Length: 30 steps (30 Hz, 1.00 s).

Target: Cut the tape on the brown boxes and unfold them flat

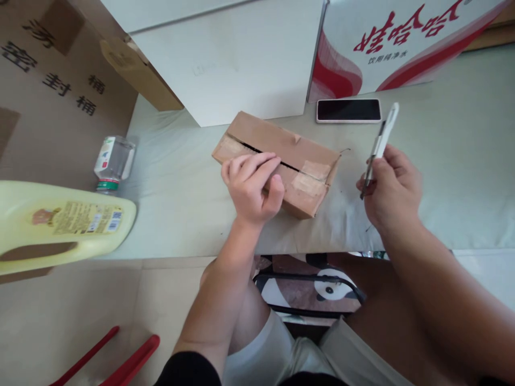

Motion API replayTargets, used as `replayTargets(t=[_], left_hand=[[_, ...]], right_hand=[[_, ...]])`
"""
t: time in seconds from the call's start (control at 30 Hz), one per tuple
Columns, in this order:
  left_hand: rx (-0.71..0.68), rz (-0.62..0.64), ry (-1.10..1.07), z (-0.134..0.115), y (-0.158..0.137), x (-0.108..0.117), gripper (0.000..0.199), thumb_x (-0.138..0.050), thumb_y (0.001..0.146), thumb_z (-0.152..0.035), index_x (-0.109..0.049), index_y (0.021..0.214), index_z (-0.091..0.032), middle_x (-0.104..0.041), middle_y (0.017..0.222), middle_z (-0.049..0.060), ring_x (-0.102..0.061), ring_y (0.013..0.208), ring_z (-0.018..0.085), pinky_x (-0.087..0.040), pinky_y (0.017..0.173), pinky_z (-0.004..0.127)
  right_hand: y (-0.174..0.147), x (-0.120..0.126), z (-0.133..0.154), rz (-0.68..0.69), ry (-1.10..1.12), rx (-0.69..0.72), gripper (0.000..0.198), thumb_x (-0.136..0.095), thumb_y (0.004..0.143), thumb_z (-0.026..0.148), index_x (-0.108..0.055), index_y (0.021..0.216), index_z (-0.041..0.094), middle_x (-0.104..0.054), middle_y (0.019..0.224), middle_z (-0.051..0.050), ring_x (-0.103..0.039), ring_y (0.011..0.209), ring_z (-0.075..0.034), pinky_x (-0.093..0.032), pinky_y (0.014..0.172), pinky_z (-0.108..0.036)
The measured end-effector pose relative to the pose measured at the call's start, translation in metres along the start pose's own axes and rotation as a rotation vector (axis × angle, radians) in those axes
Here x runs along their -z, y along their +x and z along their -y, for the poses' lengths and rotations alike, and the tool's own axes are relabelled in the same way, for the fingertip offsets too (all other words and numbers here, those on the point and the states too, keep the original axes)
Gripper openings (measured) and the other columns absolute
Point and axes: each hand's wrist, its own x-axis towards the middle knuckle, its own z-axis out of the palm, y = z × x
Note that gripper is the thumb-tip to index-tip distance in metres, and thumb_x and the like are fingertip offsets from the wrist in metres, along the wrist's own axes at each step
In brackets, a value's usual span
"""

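A small brown cardboard box (309, 150) lies at an angle on the cloth-covered surface, with strips of tape at both ends. A narrow dark gap runs along its top seam between the flaps. My left hand (253, 185) holds the box from above, fingers bent over the near flap and across the seam, thumb apart from them. To the right of the box, my right hand (392, 187) is closed around a white utility knife (382, 136). The knife is raised off the surface, its dark metal end pointing down and its white end up.
A phone (348, 110) lies behind the box, before a white carton (241, 59) and a red-and-white carton (382, 48). At left are a clear bottle (113, 163), a yellow jug (92, 214) and a large brown carton (52, 107). Red bars (132, 359) show below left.
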Motion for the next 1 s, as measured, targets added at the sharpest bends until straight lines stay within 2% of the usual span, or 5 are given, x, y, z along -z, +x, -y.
replayTargets(t=[0.13,0.27,0.47,0.67,1.0], left_hand=[[-0.025,-0.024,0.017,-0.012,-0.006,-0.005,0.036,-0.047,0.092,-0.038,-0.081,0.098,-0.027,-0.081,0.103,0.005,-0.065,0.098,0.028,-0.037,0.097,0.051],[-0.055,-0.033,0.081,-0.024,-0.009,-0.011,0.038,-0.044,0.093,-0.038,-0.081,0.096,-0.028,-0.082,0.099,0.004,-0.066,0.094,0.027,-0.040,0.092,0.050],[-0.081,-0.049,-0.043,-0.025,-0.009,-0.009,0.032,-0.050,0.089,-0.029,-0.080,0.102,-0.025,-0.082,0.104,0.004,-0.066,0.097,0.027,-0.038,0.093,0.049],[-0.040,-0.012,0.019,-0.030,-0.007,-0.005,0.034,-0.049,0.086,-0.026,-0.081,0.098,-0.026,-0.083,0.102,0.002,-0.065,0.097,0.028,-0.039,0.093,0.050],[-0.041,-0.073,0.016,-0.030,-0.009,-0.011,0.037,-0.047,0.084,-0.024,-0.082,0.095,-0.026,-0.083,0.100,0.003,-0.066,0.095,0.027,-0.041,0.093,0.049]], right_hand=[[0.006,-0.005,0.012,-0.054,0.071,0.095,0.012,-0.061,0.078,0.026,-0.063,0.089,0.024,-0.047,0.066,0.004,-0.035,0.041,-0.008,-0.029,0.039,-0.026],[0.009,-0.015,0.036,-0.146,0.181,0.220,0.029,-0.053,0.072,0.020,-0.063,0.100,0.025,-0.050,0.072,0.003,-0.037,0.042,-0.008,-0.030,0.039,-0.025],[-0.023,-0.031,0.061,0.011,0.190,0.459,0.030,-0.057,0.065,0.020,-0.053,0.094,0.027,-0.053,0.075,0.003,-0.044,0.050,-0.012,-0.042,0.044,-0.029],[-0.035,-0.025,0.049,0.172,0.142,0.442,0.024,-0.068,0.072,0.021,-0.054,0.091,0.029,-0.060,0.082,0.000,-0.063,0.071,-0.019,-0.059,0.082,-0.046],[-0.039,-0.021,0.065,0.256,0.131,0.484,0.014,-0.065,0.084,0.029,-0.058,0.073,0.024,-0.064,0.068,0.000,-0.065,0.065,-0.019,-0.054,0.067,-0.038]])
